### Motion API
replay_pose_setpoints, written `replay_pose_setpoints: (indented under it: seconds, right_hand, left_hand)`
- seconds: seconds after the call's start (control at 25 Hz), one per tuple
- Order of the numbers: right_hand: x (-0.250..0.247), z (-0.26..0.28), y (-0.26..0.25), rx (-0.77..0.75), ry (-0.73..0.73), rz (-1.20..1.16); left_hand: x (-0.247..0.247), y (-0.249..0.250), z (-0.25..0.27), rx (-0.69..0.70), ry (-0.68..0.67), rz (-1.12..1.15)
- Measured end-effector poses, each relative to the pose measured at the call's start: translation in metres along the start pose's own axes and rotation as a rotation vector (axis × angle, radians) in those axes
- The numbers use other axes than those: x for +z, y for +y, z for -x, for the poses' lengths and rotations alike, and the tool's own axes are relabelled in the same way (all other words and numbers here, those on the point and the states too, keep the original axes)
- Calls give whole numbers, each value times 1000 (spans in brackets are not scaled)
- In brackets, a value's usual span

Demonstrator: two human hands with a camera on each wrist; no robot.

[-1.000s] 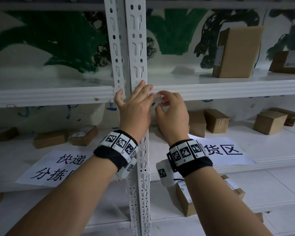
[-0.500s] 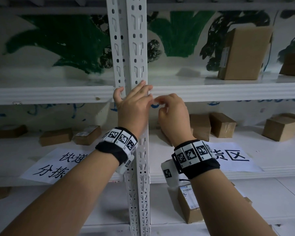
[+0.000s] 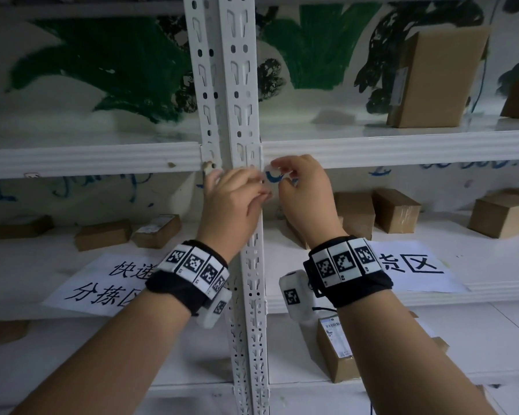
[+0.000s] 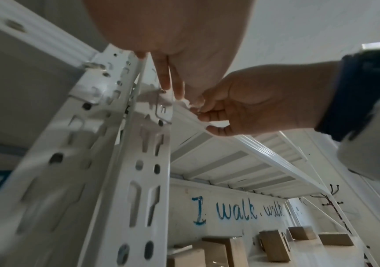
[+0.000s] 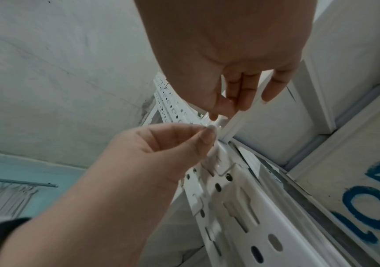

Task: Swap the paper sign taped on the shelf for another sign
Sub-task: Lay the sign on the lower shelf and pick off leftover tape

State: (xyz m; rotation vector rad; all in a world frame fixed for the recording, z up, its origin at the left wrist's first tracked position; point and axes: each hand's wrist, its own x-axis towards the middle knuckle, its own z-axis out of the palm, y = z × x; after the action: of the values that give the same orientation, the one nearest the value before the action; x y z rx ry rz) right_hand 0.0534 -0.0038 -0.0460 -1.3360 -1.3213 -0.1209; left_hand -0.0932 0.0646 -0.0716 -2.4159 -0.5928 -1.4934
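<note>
1. Right hand (image 3: pixel 304 199), raised at the front edge of the upper shelf (image 3: pixel 402 148) just right of the upright post (image 3: pixel 240 115); thumb and forefinger pinch a small crumpled scrap of tape (image 3: pixel 271 172), whitish and translucent.
2. Left hand (image 3: pixel 234 199), in front of the post and beside the right hand; its fingers are curled, and thumb and forefinger pinch the same scrap of tape from the other side, as the right wrist view shows (image 5: pixel 216 126).
3. Tape, seen from the left wrist view (image 4: pixel 190 103), sits between the fingertips of the two hands, at the corner where shelf edge meets post.
4. Paper sign on the left (image 3: pixel 102 283), with black characters, lies flat on the lower shelf (image 3: pixel 432 298), partly hidden by the left forearm.
5. Paper sign on the right (image 3: pixel 414 265), also lettered in black, lies flat on the same shelf right of the post, partly behind the right wrist.
6. Cardboard boxes (image 3: pixel 396 209) stand on the lower shelf behind the signs; a taller box (image 3: pixel 432 79) stands on the upper shelf.
7. Back wall carries green painted leaves (image 3: pixel 117 70) and blue handwriting (image 4: pixel 237 210).
</note>
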Motion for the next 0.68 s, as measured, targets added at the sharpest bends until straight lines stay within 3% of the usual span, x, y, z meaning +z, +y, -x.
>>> replay_pose_setpoints:
  seconds: [0.12,0.24,0.36,0.48,0.68]
  right_hand:
    - [9,2,-2,9,33,9]
    - [16,2,-3,21,62,11]
    - [21,0,0,27,78,72]
    - [29,-2,3,13,114,114]
    - [36,-12,3,51,220,110]
  left_hand:
    - [-3,-11,20,-132,13,210]
    - [-11,-26,41,-367,-32,231]
    - [-9,-57,78,-575,-218,224]
    - [4,-89,125,-696,-451,121]
    - [16,-121,171,-807,-554,97]
